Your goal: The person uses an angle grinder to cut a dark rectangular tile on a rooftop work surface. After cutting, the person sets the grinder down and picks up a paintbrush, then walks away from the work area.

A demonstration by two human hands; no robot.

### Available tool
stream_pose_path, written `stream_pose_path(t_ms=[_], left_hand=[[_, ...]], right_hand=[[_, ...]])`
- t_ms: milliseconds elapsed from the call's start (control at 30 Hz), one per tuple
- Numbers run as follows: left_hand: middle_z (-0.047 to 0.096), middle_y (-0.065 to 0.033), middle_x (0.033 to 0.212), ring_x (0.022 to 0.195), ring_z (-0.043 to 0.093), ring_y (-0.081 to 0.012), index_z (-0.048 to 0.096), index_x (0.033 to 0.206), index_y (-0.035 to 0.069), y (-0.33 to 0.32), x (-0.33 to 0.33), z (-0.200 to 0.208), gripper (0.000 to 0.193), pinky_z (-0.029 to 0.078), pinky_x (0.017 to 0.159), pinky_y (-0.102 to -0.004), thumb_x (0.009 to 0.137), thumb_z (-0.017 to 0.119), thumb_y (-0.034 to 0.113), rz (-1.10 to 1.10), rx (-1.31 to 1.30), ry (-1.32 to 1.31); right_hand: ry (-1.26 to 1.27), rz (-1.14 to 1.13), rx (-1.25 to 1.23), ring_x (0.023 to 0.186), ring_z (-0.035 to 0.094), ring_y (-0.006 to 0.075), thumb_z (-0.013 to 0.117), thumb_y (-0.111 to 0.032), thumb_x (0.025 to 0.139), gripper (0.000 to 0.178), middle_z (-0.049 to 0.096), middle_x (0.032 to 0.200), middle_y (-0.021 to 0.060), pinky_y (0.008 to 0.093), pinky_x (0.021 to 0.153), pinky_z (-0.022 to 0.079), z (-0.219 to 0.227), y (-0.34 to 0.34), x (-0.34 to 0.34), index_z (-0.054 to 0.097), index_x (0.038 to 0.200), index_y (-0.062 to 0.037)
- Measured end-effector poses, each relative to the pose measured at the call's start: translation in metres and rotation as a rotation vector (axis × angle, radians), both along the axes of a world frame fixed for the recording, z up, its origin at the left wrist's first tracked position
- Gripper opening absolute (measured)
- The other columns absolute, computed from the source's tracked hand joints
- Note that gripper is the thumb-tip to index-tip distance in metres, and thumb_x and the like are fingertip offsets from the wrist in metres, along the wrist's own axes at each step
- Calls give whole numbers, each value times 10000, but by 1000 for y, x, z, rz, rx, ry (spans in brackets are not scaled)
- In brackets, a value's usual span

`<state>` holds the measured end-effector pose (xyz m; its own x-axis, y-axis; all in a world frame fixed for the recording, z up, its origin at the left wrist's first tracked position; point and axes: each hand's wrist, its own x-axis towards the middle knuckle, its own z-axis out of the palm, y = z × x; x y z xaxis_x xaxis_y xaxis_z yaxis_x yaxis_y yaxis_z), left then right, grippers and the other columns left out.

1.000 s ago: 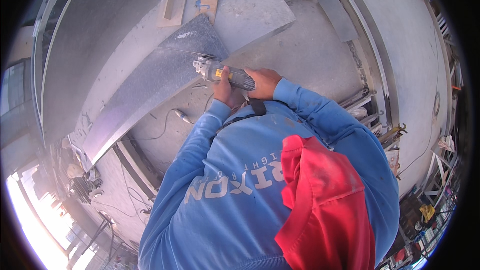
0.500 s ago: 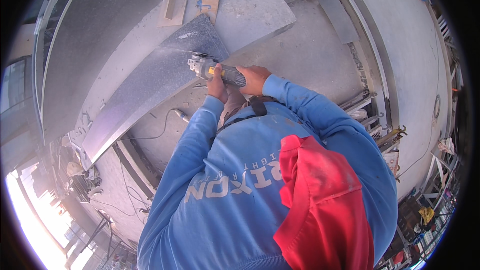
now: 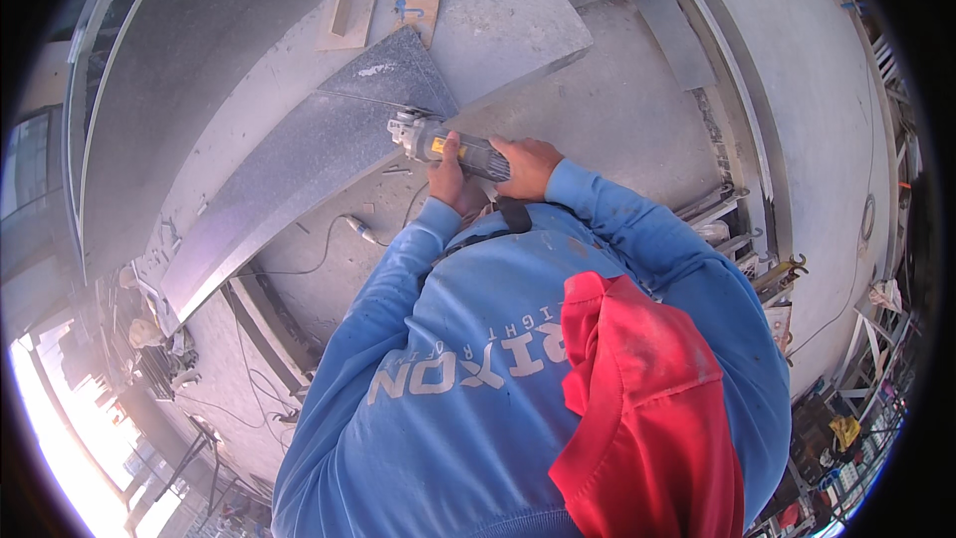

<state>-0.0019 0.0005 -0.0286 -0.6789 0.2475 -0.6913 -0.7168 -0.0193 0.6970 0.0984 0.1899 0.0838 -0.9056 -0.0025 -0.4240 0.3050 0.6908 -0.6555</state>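
Both my hands hold a grey angle grinder with a yellow label. My left hand wraps its body just behind the metal head. My right hand grips the rear end. The disc at the front meets a dark speckled stone slab, by a thin straight line that runs across the slab toward its narrow far end. Pale dust lies on the slab near that line. How deep the disc sits in the stone I cannot tell.
A dusty table lies under the slab's far end, bearing a wooden strip and a small wood piece. A large grey panel leans at left. A cable with a connector crosses the floor. Metal bars lie at right.
The grinder and both my hands have shifted a little to the right and slightly toward me, along the line on the slab. My grip is the same.
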Motion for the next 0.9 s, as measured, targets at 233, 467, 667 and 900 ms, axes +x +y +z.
stream_pose_path(t_ms=[233,467,667,900], left_hand=[[684,-80,1114,953,680,-208,625,1248,19,2,-5,18,512,550,822,-399,984,734,445,48,27,48],[685,-107,1120,954,679,-213,647,1218,-19,5,-3,25,539,555,814,-391,977,737,455,78,48,28],[679,-84,1156,1034,683,-230,591,1271,21,4,-1,4,418,558,929,-417,1024,708,336,33,7,-1],[683,-91,1133,987,678,-210,616,1240,-8,2,3,13,487,557,865,-384,1002,720,403,39,47,-2]], right_hand=[[37,-1,-10,1079,691,447,801,-336,755,830,718,1145,278,516,930,553,-10,-7,-9,512,1464,-14],[26,13,20,1074,702,422,783,-325,765,821,727,1153,253,511,937,559,-10,-6,-10,504,1479,-32],[9,19,-6,1066,689,454,787,-334,755,836,719,1136,278,522,919,552,3,3,-2,507,1469,-1],[13,16,11,1036,709,433,772,-341,753,822,736,1114,246,527,898,565,1,-2,-4,514,1468,-30]])
